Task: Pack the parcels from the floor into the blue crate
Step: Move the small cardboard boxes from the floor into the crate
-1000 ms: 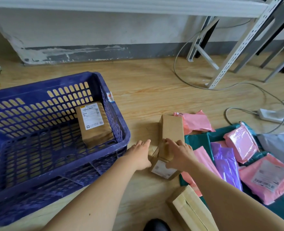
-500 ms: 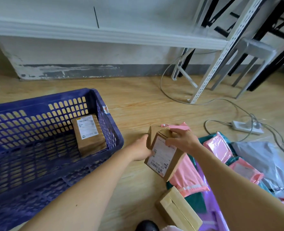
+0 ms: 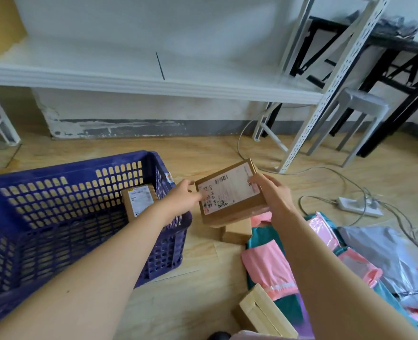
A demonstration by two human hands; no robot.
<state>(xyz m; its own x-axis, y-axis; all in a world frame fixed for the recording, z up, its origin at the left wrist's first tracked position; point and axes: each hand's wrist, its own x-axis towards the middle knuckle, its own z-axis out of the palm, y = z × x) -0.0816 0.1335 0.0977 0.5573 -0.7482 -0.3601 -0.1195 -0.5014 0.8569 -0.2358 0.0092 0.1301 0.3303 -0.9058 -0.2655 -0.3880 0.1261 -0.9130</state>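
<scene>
I hold a brown cardboard parcel point(image 3: 230, 192) with a white label facing up, lifted above the floor just right of the blue crate point(image 3: 63, 173). My left hand point(image 3: 182, 197) grips its left edge and my right hand point(image 3: 274, 195) grips its right edge. Inside the crate, against the far right corner, one labelled brown box point(image 3: 139, 200) leans. On the floor below the held parcel lies another small brown box point(image 3: 236, 231). Pink mailer bags point(image 3: 269, 266), a grey bag point(image 3: 384, 251) and a pale cardboard box point(image 3: 264, 312) lie to the right.
A white metal shelf point(image 3: 154, 82) runs along the wall behind, with its perforated leg point(image 3: 308, 141) on the floor. A power strip point(image 3: 360, 206) and loose cables lie at the right. A grey stool point(image 3: 360, 111) and a black table stand at the back right.
The parcel has risen from the floor and turned label-up, now held flat between both hands. My view has tilted upward, showing more of the shelf.
</scene>
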